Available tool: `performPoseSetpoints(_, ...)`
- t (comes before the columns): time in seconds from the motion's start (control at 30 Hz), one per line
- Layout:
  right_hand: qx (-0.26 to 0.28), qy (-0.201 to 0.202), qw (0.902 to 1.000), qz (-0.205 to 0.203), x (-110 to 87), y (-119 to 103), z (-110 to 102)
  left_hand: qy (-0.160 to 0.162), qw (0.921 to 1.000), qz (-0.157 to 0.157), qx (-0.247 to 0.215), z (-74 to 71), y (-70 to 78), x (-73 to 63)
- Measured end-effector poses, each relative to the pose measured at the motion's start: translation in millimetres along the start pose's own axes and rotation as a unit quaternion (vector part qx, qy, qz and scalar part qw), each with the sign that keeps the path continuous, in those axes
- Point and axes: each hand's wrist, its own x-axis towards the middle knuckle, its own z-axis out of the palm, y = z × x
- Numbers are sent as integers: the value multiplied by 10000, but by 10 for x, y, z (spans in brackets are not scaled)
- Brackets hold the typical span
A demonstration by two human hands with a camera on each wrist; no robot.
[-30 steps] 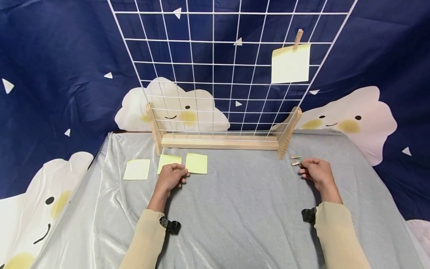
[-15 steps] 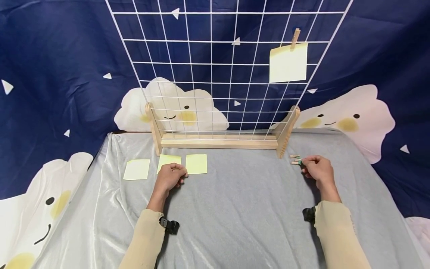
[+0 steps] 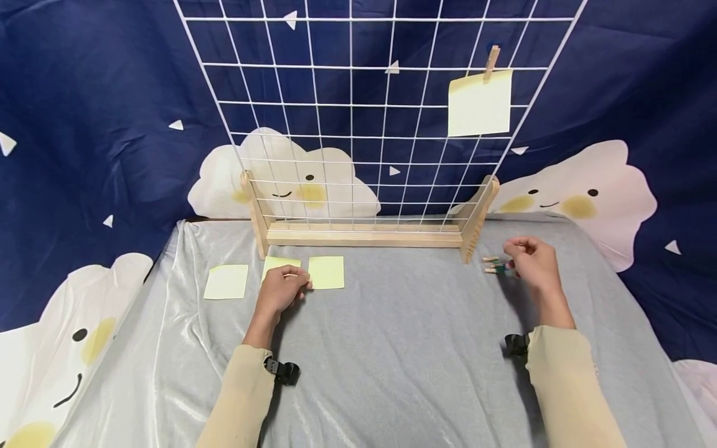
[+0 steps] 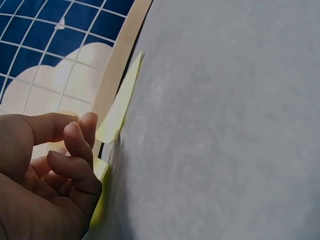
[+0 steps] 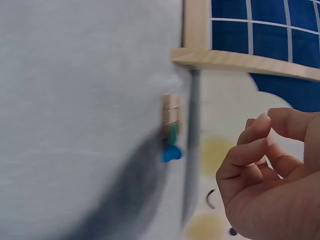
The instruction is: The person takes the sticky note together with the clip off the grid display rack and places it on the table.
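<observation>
My left hand [image 3: 284,287] hovers over the front of the middle yellow sticky note [image 3: 282,263], covering part of it. Its fingers are loosely curled with nothing between them, fingertips near the corner of the right-hand note [image 3: 327,272]. A paler note [image 3: 226,282] lies to the left. My right hand [image 3: 534,260] is raised just right of a few small wooden clothespins [image 3: 493,269] on the cloth. In the right wrist view, its fingers [image 5: 250,155] are relaxed and hold nothing, and the clothespins [image 5: 171,116] lie side by side with green and blue decorations.
A white wire grid [image 3: 351,118] stands on a wooden base [image 3: 364,239] at the back of the grey cloth [image 3: 392,348]. One clothespin [image 3: 492,62] holds a pale note [image 3: 479,106] at its upper right. A blue curtain with clouds hangs behind.
My right hand has let go of a clothespin beside the others and risen slightly away from them. The left hand stays nearly where it was.
</observation>
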Motion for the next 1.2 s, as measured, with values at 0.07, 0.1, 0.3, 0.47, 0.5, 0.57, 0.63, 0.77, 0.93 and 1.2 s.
performPoseSetpoints(0.07, 50, 59, 9999, -90, -5, -88, -12, 2, 10000, 16, -33, 11, 18, 8)
performPoseSetpoints(0.1, 100, 89, 9998, -125, -6, -130, -17, -2, 10000, 17, -44, 16, 27, 11)
performPoseSetpoints(0.3, 412, 127, 9986, -293, -18, -312, -47, -83, 9998, 48, -164, 45, 79, 32)
performPoseSetpoints(0.47, 453, 120, 9982, -374, -23, -386, -62, -189, 9989, 94, -422, 75, 125, 45)
performPoseSetpoints(0.5, 456, 117, 9981, -400, -23, -398, -67, -214, 9986, 102, -464, 82, 132, 45)
performPoseSetpoints(0.57, 475, 103, 9978, -458, -24, -424, -77, -260, 9981, 118, -543, 97, 147, 45)
performPoseSetpoints(0.63, 540, 77, 9971, -536, -25, -454, -88, -289, 9978, 146, -579, 111, 165, 45)
performPoseSetpoints(0.77, 662, 113, 9953, -703, -24, -538, -113, -346, 9973, 225, -615, 139, 215, 44)
performPoseSetpoints(0.93, 735, 212, 9929, -913, -23, -685, -145, -452, 9958, 288, -736, 177, 286, 44)
performPoseSetpoints(1.2, 891, 375, 9871, -1275, -32, -958, -198, -546, 9929, 492, -939, 222, 379, 55)
